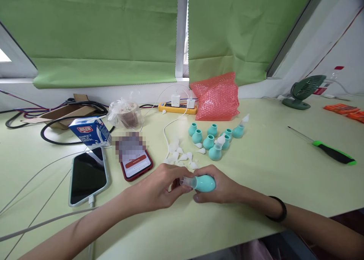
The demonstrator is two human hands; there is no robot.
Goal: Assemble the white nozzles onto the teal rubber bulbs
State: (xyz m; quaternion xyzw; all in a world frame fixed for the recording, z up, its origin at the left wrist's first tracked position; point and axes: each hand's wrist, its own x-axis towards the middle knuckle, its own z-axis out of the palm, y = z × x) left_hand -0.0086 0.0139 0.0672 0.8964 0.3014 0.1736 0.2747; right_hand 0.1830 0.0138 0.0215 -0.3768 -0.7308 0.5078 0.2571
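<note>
My right hand (220, 182) is wrapped round a teal squeeze bulb (206, 183), which lies on its side just above the tabletop. A clear plastic nozzle (189, 182) sits at the bulb's mouth, and the fingers of my left hand (163, 184) pinch it. Whether the nozzle is fully seated I cannot tell. Beyond my hands stand several more teal bulbs (209, 141), most with open mouths. One bulb (215, 152) bears a nozzle with a white tip, and another bulb (238, 131) at the back right also carries one. Loose white tips (183, 157) lie scattered left of them.
At left are a phone (88, 176) on a cable, a red-cased phone (138, 165) and a blue drink carton (91, 132). A pink bubble-wrap bag (217, 99) and a yellow power strip (178, 108) line the back. On the right lie a screwdriver (332, 152) and a green fan (304, 89).
</note>
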